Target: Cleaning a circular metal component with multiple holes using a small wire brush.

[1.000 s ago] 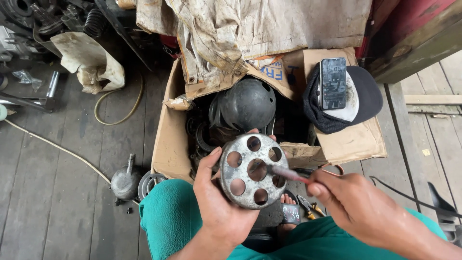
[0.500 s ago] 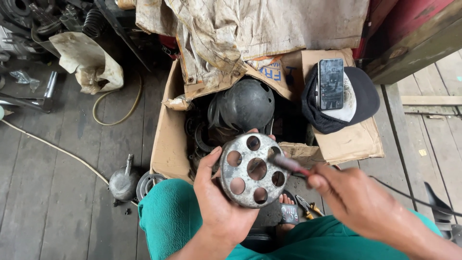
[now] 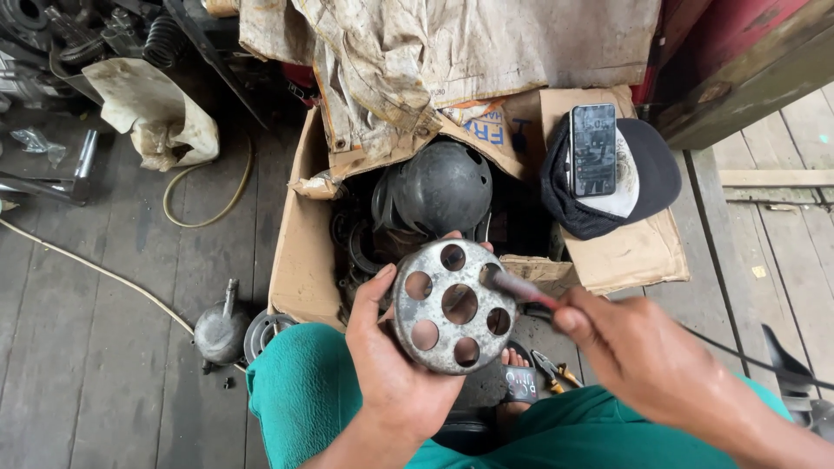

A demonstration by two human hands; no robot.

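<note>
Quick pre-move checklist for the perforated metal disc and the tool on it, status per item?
1. Left hand grips the round perforated metal disc at its lower left edge: ok.
2. Right hand holds the red-handled tool: ok.
3. Tool tip on the disc's upper right rim: ok, though blurred.
4. Exact kind of tool tip: cannot tell.
5. Disc held above the cardboard box of dark parts: ok.
6. Phone lying on the cap, apart from the hands: ok.
</note>
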